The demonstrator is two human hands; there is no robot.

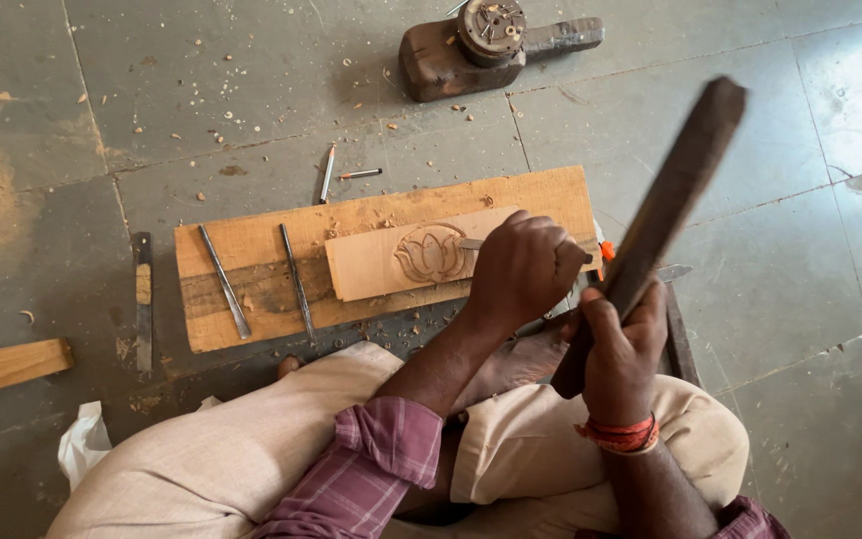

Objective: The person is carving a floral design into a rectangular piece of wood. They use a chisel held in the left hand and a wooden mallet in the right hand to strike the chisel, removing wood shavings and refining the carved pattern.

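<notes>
Head view: chisel on carved panel

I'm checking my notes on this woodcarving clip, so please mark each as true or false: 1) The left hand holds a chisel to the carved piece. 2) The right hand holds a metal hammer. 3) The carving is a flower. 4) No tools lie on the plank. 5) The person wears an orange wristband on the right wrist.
1) The left hand holds a chisel to the carved piece: true.
2) False: the right hand grips a dark wooden mallet.
3) True: a flower relief.
4) False: two metal chisels lie on the plank.
5) True: the orange wristband.
</notes>
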